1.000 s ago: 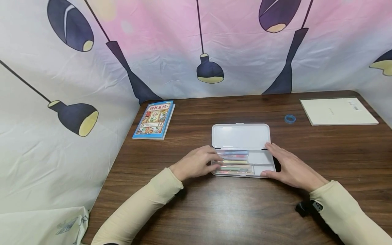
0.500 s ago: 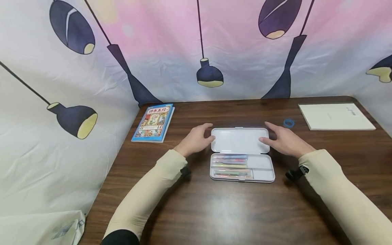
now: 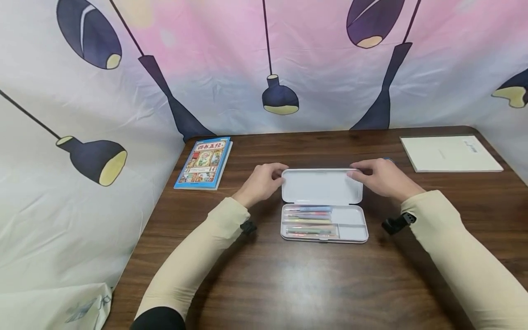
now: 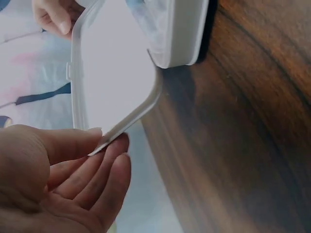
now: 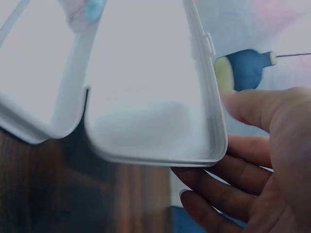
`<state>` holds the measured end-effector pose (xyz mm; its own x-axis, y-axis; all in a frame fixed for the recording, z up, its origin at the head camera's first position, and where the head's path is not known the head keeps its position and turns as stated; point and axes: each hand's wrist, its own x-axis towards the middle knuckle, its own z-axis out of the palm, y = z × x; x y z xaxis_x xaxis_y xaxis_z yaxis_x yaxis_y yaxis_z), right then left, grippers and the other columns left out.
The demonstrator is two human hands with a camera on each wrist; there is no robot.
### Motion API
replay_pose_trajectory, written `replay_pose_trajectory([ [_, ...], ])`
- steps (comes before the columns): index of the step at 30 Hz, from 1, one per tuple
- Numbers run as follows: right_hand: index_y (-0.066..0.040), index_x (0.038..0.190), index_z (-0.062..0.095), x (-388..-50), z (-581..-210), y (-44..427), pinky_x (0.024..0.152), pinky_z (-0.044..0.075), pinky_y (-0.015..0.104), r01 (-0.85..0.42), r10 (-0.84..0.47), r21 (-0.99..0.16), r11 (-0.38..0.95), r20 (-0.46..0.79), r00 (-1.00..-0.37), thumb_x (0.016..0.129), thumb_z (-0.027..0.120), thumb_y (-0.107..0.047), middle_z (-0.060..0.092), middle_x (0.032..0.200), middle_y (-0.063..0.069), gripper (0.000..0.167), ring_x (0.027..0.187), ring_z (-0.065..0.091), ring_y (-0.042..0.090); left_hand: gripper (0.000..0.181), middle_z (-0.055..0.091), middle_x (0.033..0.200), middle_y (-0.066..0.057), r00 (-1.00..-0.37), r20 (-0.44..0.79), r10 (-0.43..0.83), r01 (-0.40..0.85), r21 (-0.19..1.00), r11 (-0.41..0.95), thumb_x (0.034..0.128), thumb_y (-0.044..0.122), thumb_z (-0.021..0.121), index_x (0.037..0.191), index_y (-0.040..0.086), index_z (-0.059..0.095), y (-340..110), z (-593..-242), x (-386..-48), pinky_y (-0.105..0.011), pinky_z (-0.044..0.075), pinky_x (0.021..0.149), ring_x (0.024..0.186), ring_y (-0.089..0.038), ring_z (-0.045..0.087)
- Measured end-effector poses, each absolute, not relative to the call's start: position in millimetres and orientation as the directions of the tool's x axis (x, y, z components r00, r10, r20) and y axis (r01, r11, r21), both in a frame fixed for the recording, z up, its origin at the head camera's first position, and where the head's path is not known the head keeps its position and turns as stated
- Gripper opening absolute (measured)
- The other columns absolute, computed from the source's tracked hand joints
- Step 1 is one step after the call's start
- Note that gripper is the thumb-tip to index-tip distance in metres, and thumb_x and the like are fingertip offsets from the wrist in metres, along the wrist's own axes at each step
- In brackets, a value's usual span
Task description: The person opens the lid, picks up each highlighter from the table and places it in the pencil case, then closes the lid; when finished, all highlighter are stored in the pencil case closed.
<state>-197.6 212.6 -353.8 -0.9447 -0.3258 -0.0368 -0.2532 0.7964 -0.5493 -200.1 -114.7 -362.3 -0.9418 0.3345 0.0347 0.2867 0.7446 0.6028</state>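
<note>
A white pencil case lies open in front of me, its lid (image 3: 317, 189) folded back on the far side. Several pens and pencils (image 3: 309, 219) fill the left part of its compartmented base (image 3: 354, 233). My left hand (image 3: 260, 183) pinches the lid's far left corner; in the left wrist view, the thumb (image 4: 77, 141) is on the inner side and the fingers are behind. At the far right corner my right hand (image 3: 385, 178) holds the lid, with fingers (image 5: 238, 170) behind it and the thumb at the rim.
On the dark wooden table (image 3: 305, 284), a blue-edged book (image 3: 203, 163) lies at the back left. A white pad or book (image 3: 451, 154) is at the back right. Behind my right hand, a blue ring (image 3: 388, 160) is mostly hidden. Printed cloth hangs behind the table.
Both hands have left the base's two sides and moved away from me to the lid's far corners. There they have taken hold of the lid.
</note>
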Motion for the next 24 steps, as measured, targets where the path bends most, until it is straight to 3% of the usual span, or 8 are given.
replay_pose_trajectory([
  [6,-0.008,0.129,0.068,-180,-335,215,0.096,0.046,0.057,-0.258,-0.316,-0.549,0.795,-0.011,-0.949,0.099,0.045,-0.062,0.068,0.124,0.018,0.066,0.119,0.06,0.036,0.027,0.071,0.118,-0.004,-0.889,0.191,0.415,0.438,0.614,0.656,0.0983,0.016,0.064,0.124,0.009,0.07,-120,-355,-182,-0.031,0.056,0.085,0.098,-0.011,0.066],
  [11,-0.014,0.116,0.076,-159,-336,221,0.086,0.052,0.049,-0.318,-0.371,-0.525,0.789,0.005,-0.929,0.099,0.053,-0.053,0.074,0.112,0.009,0.048,0.104,0.068,0.026,0.025,0.074,0.107,0.003,-0.84,0.258,0.477,0.526,0.603,0.599,0.0993,0.031,0.063,0.111,0.014,0.076,-119,-355,-162,-0.031,0.056,0.088,0.099,-0.005,0.067],
  [15,-0.011,0.124,0.072,-146,-348,223,0.095,0.05,0.051,-0.391,-0.459,-0.526,0.755,0.002,-0.888,0.097,0.061,-0.049,0.071,0.121,0.007,0.047,0.117,0.064,0.029,0.028,0.073,0.113,0.002,-0.79,0.193,0.582,0.585,0.524,0.62,0.1002,0.036,0.061,0.113,0.015,0.076,-113,-360,-155,-0.031,0.052,0.095,0.107,-0.007,0.066],
  [20,-0.004,0.14,0.056,-137,-376,218,0.106,0.042,0.053,-0.48,-0.545,-0.511,0.713,0.028,-0.838,0.093,0.064,-0.053,0.057,0.141,0.014,0.069,0.132,0.052,0.034,0.047,0.057,0.143,-0.009,-0.717,0.053,0.695,0.654,0.394,0.646,0.097,0.044,0.063,0.131,0.012,0.067,-110,-376,-149,-0.038,0.039,0.112,0.135,-0.023,0.05],
  [24,-0.001,0.146,0.049,-133,-393,216,0.108,0.04,0.052,-0.522,-0.57,-0.47,0.711,0.049,-0.82,0.091,0.065,-0.056,0.047,0.15,0.018,0.079,0.137,0.046,0.035,0.059,0.045,0.152,-0.015,-0.693,0.025,0.72,0.691,0.309,0.654,0.0935,0.049,0.066,0.138,0.01,0.061,-108,-386,-147,-0.04,0.031,0.117,0.143,-0.031,0.039],
])
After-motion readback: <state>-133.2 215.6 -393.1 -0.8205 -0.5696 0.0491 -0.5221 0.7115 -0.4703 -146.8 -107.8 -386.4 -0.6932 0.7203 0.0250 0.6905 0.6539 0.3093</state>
